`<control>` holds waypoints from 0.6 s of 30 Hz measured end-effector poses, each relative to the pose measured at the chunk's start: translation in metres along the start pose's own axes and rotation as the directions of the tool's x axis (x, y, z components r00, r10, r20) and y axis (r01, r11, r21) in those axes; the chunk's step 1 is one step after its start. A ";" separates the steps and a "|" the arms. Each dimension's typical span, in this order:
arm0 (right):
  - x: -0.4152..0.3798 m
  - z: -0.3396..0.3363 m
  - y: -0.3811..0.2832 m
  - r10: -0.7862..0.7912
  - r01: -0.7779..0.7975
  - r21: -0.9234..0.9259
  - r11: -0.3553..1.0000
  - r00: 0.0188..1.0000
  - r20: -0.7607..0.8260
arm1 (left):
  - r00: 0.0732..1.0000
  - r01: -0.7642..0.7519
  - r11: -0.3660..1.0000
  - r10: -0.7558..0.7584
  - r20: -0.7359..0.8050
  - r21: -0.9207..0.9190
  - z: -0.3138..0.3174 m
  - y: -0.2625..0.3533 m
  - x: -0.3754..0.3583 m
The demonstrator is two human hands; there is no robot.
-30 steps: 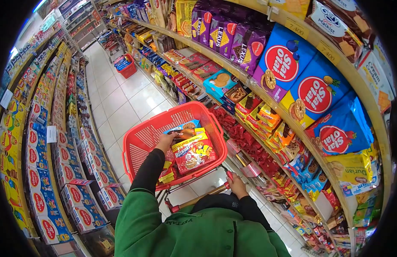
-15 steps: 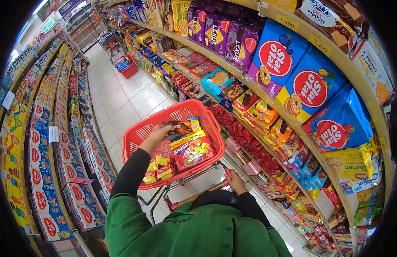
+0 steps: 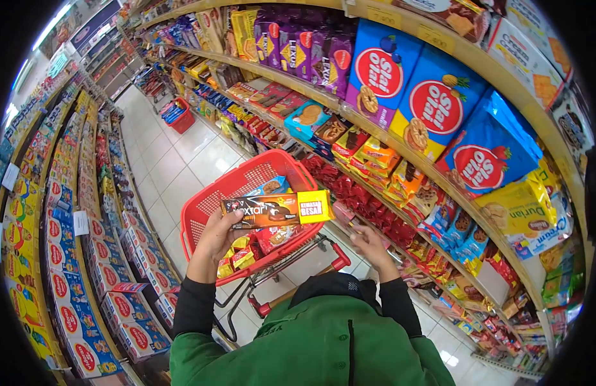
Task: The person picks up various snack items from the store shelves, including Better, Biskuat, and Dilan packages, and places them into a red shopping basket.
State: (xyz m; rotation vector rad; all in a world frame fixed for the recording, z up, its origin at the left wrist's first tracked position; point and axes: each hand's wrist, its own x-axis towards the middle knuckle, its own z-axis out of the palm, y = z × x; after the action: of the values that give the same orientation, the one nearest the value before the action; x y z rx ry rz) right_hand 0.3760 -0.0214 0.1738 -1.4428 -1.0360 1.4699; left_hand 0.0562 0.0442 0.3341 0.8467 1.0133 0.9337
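Note:
My left hand [image 3: 219, 233] grips one end of a Nextar cookie pack [image 3: 272, 210], brown and orange with a yellow end panel. The pack is held level above a red shopping basket [image 3: 204, 190] on a cart. Beneath it in the basket lie a red biscuit pack [image 3: 276, 238], partly hidden, several small yellow-and-red packs [image 3: 242, 256] and a blue pack [image 3: 272, 185]. Off the cart's handle [image 3: 340, 256], to its right, my right hand [image 3: 370, 248] is raised with loosely bent fingers apart and nothing in them.
Shelves of biscuits, with large blue Slai O'lai packs [image 3: 435, 107], line the right side. Boxed goods [image 3: 69, 320] fill the left shelves. Farther up the tiled aisle [image 3: 157, 154], another red basket [image 3: 177, 116] stands on the floor near a cart [image 3: 151, 83].
My left hand has lifted the Nextar pack out of the basket and brought it closer. My right hand has let go of the cart handle and risen. The view has shifted slightly right.

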 end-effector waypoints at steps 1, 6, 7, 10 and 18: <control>-0.011 0.003 -0.030 0.021 -0.025 0.113 0.993 0.999 0.035 | 0.999 0.014 1.000 -0.013 0.032 -0.013 0.004 -0.003 0.000; -0.052 0.021 -0.094 -0.181 0.028 0.540 0.841 0.955 0.233 | 0.982 0.052 0.998 -0.044 0.186 -0.041 0.023 -0.017 -0.001; -0.056 0.023 -0.095 -0.185 0.028 0.556 0.831 0.956 0.229 | 0.973 0.092 0.995 -0.085 0.215 -0.025 0.026 -0.017 -0.002; -0.066 0.027 -0.094 -0.204 0.040 0.560 0.827 0.951 0.234 | 0.962 0.126 0.992 -0.122 0.246 -0.002 0.032 -0.025 -0.002; -0.075 0.013 -0.070 -0.256 0.151 0.425 0.892 0.945 0.202 | 0.940 0.116 0.990 -0.134 0.312 0.077 0.038 -0.038 -0.001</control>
State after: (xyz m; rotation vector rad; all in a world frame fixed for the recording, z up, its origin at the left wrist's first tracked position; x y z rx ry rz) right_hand 0.3641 -0.0685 0.2647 -0.8395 -0.9300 1.6231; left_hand 0.1002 0.0238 0.3118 0.9354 0.8065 0.6371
